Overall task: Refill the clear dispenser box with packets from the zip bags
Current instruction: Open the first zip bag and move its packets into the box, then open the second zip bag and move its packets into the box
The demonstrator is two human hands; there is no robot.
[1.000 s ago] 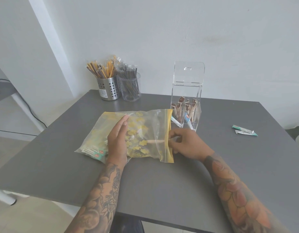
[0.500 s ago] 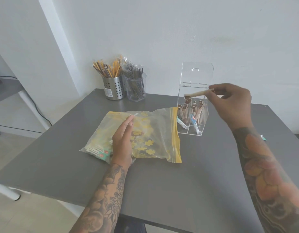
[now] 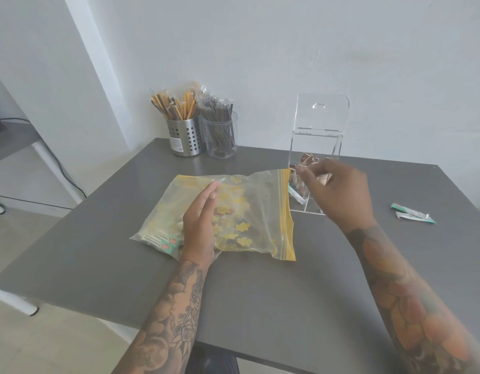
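So the left hand (image 3: 199, 225) lies flat pinning the zip bag (image 3: 233, 214) mid-table – keep it there. The right hand (image 3: 338, 193), blurry, grip unclear, is before the clear dispenser box (image 3: 318, 147) at 1 o'clock – stand packets upright.

zip bag (image 3: 249, 214): clear with yellow leaf print and yellow zip strip; flat at the table's middle, mouth toward the box
dispenser box (image 3: 317, 147): clear acrylic, lid up; near the far edge; brown packets (image 3: 305, 160) upright inside
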